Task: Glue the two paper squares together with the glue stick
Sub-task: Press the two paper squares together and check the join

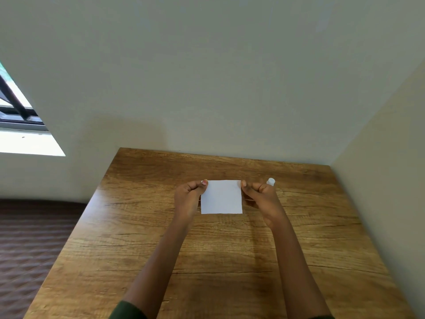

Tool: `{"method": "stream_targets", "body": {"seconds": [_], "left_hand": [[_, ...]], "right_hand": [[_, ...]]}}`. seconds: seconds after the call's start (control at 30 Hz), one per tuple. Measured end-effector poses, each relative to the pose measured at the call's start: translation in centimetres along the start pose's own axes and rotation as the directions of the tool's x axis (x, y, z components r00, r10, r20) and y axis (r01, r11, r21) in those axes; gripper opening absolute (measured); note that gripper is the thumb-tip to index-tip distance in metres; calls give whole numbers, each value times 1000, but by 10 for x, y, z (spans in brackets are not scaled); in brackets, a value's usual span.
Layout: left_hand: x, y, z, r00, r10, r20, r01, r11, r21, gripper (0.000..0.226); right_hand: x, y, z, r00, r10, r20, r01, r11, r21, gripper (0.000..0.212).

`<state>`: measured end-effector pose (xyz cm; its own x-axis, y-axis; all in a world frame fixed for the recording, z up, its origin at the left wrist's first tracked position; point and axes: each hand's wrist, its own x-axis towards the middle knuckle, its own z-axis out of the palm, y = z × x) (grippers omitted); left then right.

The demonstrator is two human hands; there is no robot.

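A white paper square [221, 197] is at the middle of the wooden table [138, 238]. My left hand [188, 196] pinches its upper left corner between thumb and fingers. My right hand [259, 195] pinches the upper right corner. Only one square shows; whether a second one lies under it I cannot tell. Just behind my right hand, the white tip of the glue stick [271, 181] pokes up; its body is hidden by the hand.
The table stands in a corner, with a pale wall [230, 88] behind it and another close on the right. To the left are a dark quilted surface [30, 245] lower down and a window [18, 116].
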<state>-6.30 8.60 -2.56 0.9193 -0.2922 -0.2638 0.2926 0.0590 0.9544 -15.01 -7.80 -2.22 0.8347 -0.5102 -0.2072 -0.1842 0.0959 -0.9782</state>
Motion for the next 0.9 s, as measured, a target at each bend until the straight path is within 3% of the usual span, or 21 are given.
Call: {"method": "stream_targets", "body": {"seconds": [0.23, 0.3, 0.37, 0.43, 0.5, 0.67, 0.9], "left_hand": [[4, -3, -3, 998, -54, 26, 53, 998, 26, 11], [7, 0, -4, 1000, 7, -1, -7, 998, 64, 13], [9, 6, 1, 987, 158, -2, -153, 955, 253, 15], [12, 14, 9, 957, 272, 97, -284, 824, 490, 23], [11, 23, 20, 942, 233, 241, -332, 744, 580, 25], [19, 29, 31, 901, 142, 410, -372, 740, 560, 17], [22, 24, 29, 946, 109, 304, -261, 814, 519, 15]], "right_hand": [[1, 0, 1, 999, -35, -18, 35, 999, -34, 17], [2, -2, -1, 998, -58, -16, 57, 995, -80, 16], [2, -4, -2, 997, -78, 11, 78, 989, -126, 16], [2, -6, -2, 995, -85, 56, 94, 979, -181, 18], [3, -7, 0, 992, -79, 95, 99, 968, -229, 21], [5, -8, 2, 986, -82, 149, 121, 953, -279, 20], [-1, -3, 1, 987, -33, 157, 71, 967, -245, 23]]}}
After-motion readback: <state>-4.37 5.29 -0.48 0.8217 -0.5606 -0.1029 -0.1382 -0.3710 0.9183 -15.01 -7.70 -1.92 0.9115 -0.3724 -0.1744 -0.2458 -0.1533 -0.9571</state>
